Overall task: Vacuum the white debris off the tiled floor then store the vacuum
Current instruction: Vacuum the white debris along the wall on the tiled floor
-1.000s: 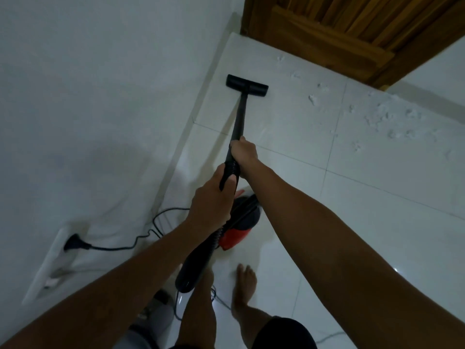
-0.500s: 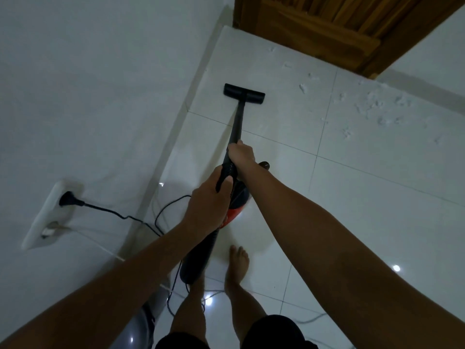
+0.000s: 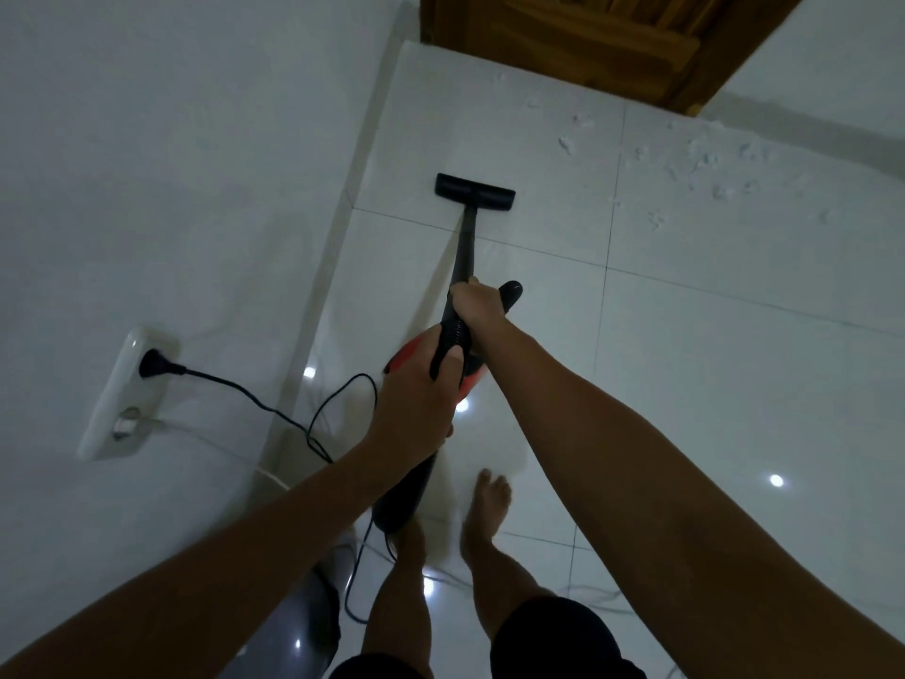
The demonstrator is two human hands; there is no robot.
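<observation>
Both hands [image 3: 443, 365] grip vacuum wand [image 3: 464, 247], arms extended, nozzle [image 3: 474, 191] on floor [image 3: 710, 384].

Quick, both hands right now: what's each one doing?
Left hand: closed around the vacuum at its ribbed grip, nearer the body.
Right hand: closed around the vacuum's black wand, just ahead of the left.

No legible text, label, brand, number or sign detected in head view. Vacuum body [image 3: 470, 379], wall socket plate [image 3: 122, 394] and wooden door [image 3: 587, 36] checked: no markings readable on any.
</observation>
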